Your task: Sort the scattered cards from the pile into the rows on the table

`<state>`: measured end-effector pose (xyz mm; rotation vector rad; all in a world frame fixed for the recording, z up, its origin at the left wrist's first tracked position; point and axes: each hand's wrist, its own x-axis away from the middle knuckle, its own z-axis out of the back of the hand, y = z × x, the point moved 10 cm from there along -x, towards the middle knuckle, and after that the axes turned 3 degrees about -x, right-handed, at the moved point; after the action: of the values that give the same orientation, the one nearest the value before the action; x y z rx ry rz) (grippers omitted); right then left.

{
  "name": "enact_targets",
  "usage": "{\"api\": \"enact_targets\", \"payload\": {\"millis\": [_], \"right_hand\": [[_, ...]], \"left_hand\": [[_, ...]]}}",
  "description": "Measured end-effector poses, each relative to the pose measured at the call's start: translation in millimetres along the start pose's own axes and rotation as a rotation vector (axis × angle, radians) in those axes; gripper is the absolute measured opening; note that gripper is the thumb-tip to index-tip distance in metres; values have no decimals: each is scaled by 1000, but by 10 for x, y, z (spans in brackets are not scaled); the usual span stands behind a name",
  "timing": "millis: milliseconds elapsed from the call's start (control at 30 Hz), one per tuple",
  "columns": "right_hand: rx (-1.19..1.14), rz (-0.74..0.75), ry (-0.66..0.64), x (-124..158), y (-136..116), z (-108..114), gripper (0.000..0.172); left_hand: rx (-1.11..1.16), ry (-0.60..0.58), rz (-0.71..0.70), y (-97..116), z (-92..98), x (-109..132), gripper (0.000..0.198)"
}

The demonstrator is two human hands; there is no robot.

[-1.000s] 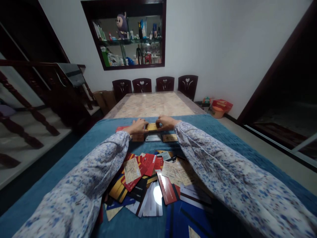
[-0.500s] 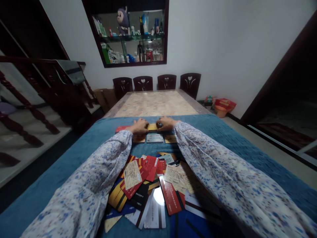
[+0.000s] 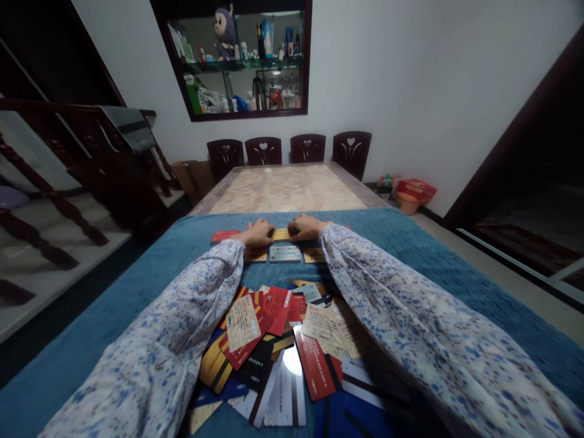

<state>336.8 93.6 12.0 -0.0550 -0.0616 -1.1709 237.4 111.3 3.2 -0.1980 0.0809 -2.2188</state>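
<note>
Both my arms, in flowered sleeves, reach far across a blue cloth (image 3: pixel 114 304). My left hand (image 3: pixel 256 233) and my right hand (image 3: pixel 306 227) pinch the two ends of a yellow card (image 3: pixel 280 234) lying on the cloth. Their fingers are curled down onto it. Just nearer me lie a grey card (image 3: pixel 285 253) and two yellow cards (image 3: pixel 314 255), one half under my left wrist. A red card (image 3: pixel 224 235) lies left of my left hand. A loose heap of cards (image 3: pixel 278 334), red, yellow, black and white, sits between my forearms.
Beyond the cloth the marble table top (image 3: pixel 287 188) runs to several dark chairs (image 3: pixel 283 149) at the wall. A glass shelf niche (image 3: pixel 241 61) hangs above. A wooden stair rail (image 3: pixel 68 158) stands left, a red basket (image 3: pixel 413 194) on the floor right.
My hands stay on the yellow card. The view has shifted slightly, and the grey card now shows more fully below my hands.
</note>
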Motion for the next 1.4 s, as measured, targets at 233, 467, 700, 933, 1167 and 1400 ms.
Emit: {"api": "enact_targets", "payload": {"millis": [233,467,700,933,1167,1400], "right_hand": [[30,-3,-14,26,-12,-3,38],[-36,-26,-27,-64,24,-61,35],[-71,-88,-16,-106,39,-64,33],[-65,-95,-27,-71,41,-54,33],[28,-74,-17,-6,19,14,50],[-12,-40,76,178,31,170,69]], "left_hand": [[-11,-21,10,-5,-31,-10,41],[-8,-16,-7,0,-45,-31,40],[-16,2,-9,-20,-87,-66,38],[-41,5,-7,-15,-69,-36,41],[-36,41,-39,21,13,15,46],[8,142,-49,56,190,142,51]]}}
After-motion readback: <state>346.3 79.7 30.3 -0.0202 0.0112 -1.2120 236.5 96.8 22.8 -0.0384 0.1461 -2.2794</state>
